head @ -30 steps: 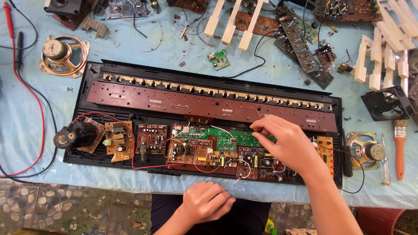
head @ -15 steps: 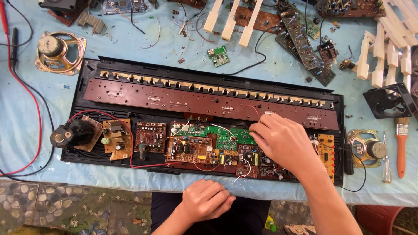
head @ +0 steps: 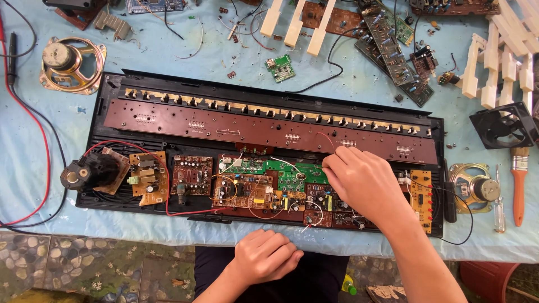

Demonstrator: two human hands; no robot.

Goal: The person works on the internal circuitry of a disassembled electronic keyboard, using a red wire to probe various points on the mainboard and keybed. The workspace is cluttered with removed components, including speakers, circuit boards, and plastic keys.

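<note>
An opened black keyboard case (head: 112, 90) lies across the blue-covered table, with a long brown contact board (head: 224, 126) and several small circuit boards inside. My right hand (head: 362, 182) rests on the green circuit board (head: 292, 171) near the middle, fingers curled over it; whether they pinch anything is hidden. My left hand (head: 266, 255) sits loosely curled at the table's near edge, below the case, holding nothing I can see. A red wire (head: 168, 210) runs along the case's front to the boards.
A loose speaker (head: 70, 62) lies far left with red and black probe leads (head: 25, 140). White key strips (head: 505, 62), a small black fan (head: 505, 126), a paintbrush (head: 519, 179), a screwdriver (head: 498, 196), and a second speaker (head: 477, 188) are at the right. Spare boards (head: 387, 42) are scattered behind.
My right hand has slid slightly left and toward the contact board over the green board. The left hand has stayed in place.
</note>
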